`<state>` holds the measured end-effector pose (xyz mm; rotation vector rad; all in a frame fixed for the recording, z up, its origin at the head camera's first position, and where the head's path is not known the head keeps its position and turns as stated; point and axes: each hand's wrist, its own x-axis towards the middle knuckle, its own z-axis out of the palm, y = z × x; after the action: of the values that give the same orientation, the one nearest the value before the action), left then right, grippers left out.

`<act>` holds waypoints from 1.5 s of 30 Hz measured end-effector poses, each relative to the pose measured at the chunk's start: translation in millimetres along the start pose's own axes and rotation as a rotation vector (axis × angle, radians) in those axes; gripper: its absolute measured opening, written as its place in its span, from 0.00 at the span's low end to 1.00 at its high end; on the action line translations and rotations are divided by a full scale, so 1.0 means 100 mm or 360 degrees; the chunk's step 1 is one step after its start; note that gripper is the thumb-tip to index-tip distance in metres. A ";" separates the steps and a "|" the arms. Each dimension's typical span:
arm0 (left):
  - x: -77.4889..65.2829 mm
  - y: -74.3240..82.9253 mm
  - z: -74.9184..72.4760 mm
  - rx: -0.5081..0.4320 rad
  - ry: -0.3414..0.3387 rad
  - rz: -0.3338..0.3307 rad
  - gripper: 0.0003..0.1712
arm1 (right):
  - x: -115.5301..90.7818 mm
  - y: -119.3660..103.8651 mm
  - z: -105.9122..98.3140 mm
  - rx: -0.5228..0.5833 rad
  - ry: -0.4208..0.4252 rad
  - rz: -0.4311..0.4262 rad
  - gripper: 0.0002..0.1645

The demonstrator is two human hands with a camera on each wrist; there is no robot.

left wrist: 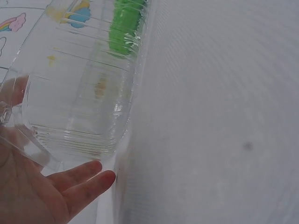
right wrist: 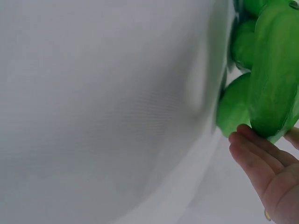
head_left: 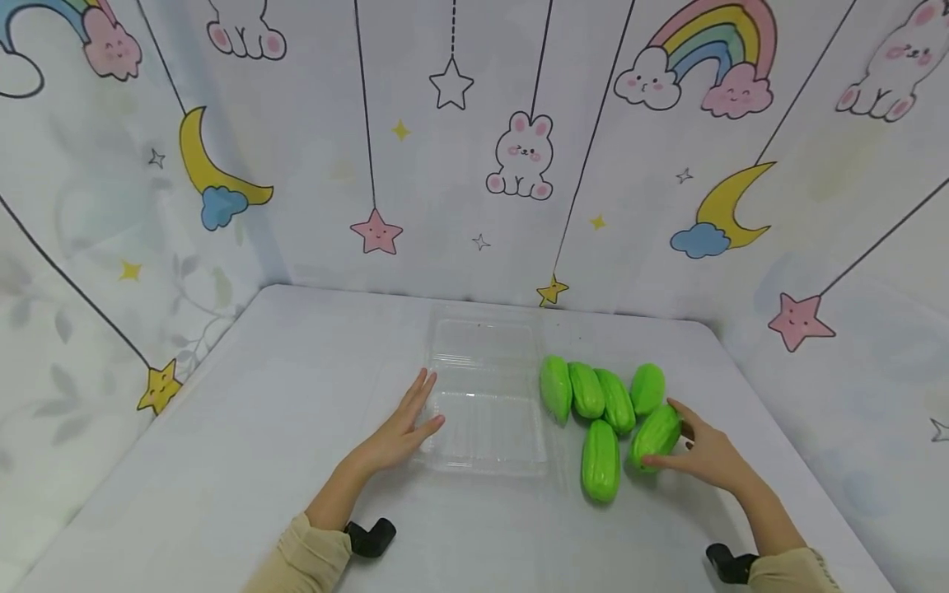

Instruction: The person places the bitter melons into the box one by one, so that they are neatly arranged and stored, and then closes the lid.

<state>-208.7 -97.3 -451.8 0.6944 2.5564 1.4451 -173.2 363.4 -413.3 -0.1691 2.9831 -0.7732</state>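
Across the white table (head_left: 326,354) from me, a person works with two bare hands over a group of six bright green, ribbed, elongated pieces. The right hand (head_left: 708,455) grips one of them, the held green piece (head_left: 656,436), with the thumb on its near end and the fingers round its far end; it sits at the right of the group, tilted, close to the table. Just beyond it lies an oval green piece (head_left: 648,388). To the left, three green pieces (head_left: 587,390) lean side by side in a row, and another green piece (head_left: 600,463) lies in front of that row, its far end right up against it. Left of them all rests a see-through plastic container (head_left: 488,432), flat on the table. The left hand (head_left: 393,435) is at the container's left edge, fingers straight and spread, grasping nothing; from its wrist camera, part of it shows through the clear plastic. Both arms wear beige sleeves (head_left: 304,553), with a small black device (head_left: 373,538) at each wrist. Behind hangs a pale backdrop (head_left: 311,123) printed with rabbits, stars, moons and rainbows.
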 end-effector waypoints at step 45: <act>-0.02 0.04 0.01 -0.0013 -0.0013 -0.0047 0.39 | 0.31 -0.80 -0.06 0.0269 -0.0077 -0.0334 0.66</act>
<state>-205.7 -95.7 -449.6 0.6577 2.5423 1.4397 -197.1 292.7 -369.8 -0.4908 2.8677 -1.0217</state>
